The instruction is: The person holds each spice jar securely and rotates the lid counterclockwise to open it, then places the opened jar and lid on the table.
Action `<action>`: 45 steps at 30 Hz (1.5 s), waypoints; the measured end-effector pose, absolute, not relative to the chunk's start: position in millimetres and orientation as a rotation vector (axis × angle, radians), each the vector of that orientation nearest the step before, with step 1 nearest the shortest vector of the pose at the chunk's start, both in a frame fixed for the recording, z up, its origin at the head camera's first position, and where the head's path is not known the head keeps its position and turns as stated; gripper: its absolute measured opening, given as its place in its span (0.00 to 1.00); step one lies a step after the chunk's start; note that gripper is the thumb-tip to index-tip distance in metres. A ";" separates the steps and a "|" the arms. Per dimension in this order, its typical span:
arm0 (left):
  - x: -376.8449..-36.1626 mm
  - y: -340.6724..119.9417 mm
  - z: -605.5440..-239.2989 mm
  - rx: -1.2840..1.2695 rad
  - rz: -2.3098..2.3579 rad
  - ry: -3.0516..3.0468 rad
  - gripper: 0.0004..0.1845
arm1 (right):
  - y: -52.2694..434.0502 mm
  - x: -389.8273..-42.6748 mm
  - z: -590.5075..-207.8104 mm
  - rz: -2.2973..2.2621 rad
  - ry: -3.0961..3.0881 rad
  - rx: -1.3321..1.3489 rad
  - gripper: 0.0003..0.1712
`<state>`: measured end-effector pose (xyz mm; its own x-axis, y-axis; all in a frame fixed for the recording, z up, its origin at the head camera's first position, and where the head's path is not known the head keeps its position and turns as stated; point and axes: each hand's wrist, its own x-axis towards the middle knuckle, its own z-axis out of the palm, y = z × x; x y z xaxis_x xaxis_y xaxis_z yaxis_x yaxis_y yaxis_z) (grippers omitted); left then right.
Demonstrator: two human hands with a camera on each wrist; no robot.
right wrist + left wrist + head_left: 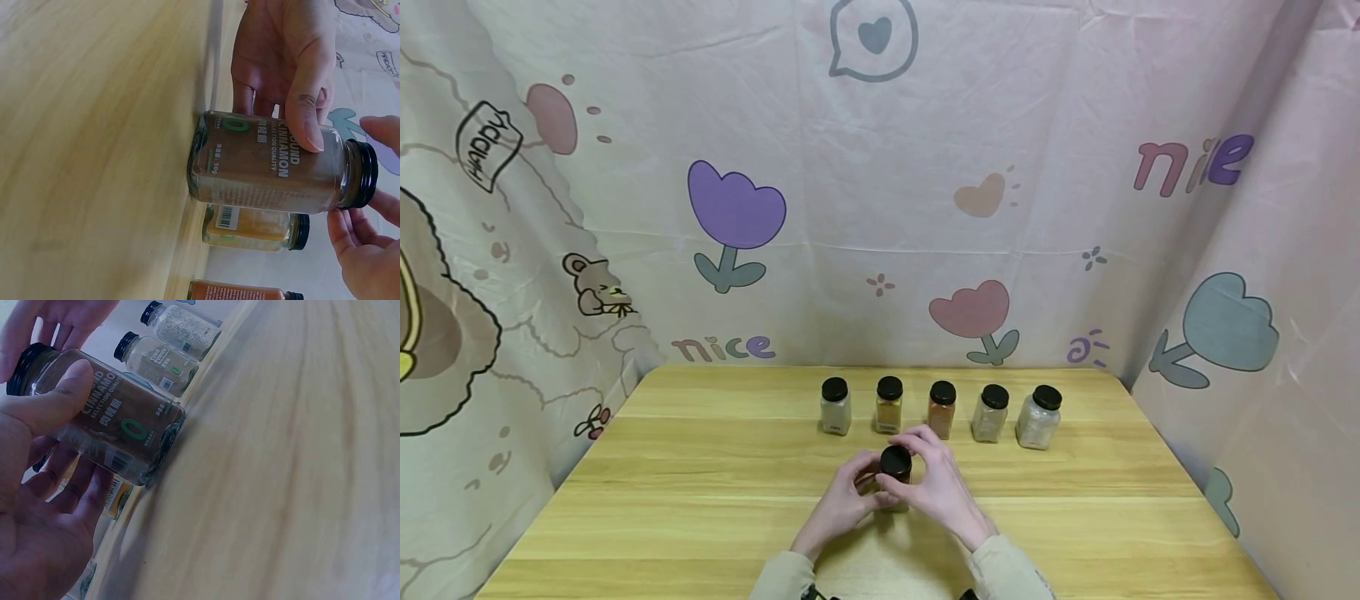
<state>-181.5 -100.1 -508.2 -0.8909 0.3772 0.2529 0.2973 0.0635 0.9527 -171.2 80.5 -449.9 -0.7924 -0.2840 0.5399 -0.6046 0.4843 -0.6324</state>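
Observation:
A glass jar of ground cinnamon, brown inside and topped by a black lid, stands upright at the near middle of the table. My left hand holds the jar's body, its thumb lying over the label in the left wrist view. At the top, my right hand has thumb and fingers around the black lid; in the right wrist view the fingertips are at the lid's edge. Behind the hands stands a jar of yellow powder, and right of that a jar of orange-red powder.
Along the back of the wooden table the row also includes a pale jar at left, a cumin-coloured pale jar and a wider jar of whitish contents at right. A printed curtain hangs behind the table.

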 end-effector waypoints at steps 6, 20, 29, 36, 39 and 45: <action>-180.9 -99.7 -507.7 0.711 1.976 2.262 0.26 | 77.7 -171.2 -449.6 1.277 -2.370 0.626 0.25; -181.5 -100.0 -508.0 0.721 1.988 2.252 0.27 | 81.2 -171.4 -448.0 1.217 -2.362 0.778 0.24; -180.2 -99.5 -505.8 0.684 1.977 2.235 0.26 | 77.6 -169.5 -446.8 1.262 -2.396 0.601 0.28; -180.2 -100.4 -506.2 0.710 1.965 2.264 0.26 | 78.5 -170.8 -447.2 1.243 -2.362 0.666 0.23; -180.8 -100.4 -507.1 0.721 1.970 2.267 0.26 | 79.8 -170.9 -446.8 1.239 -2.350 0.726 0.22; -181.3 -100.5 -508.1 0.738 1.975 2.265 0.26 | 80.1 -169.7 -447.1 1.239 -2.388 0.716 0.26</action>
<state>-181.3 -100.5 -508.1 -0.8852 0.3790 0.2699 0.3190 0.0721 0.9450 -169.7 80.1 -447.1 -0.8086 -0.2715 0.5219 -0.5830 0.4885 -0.6492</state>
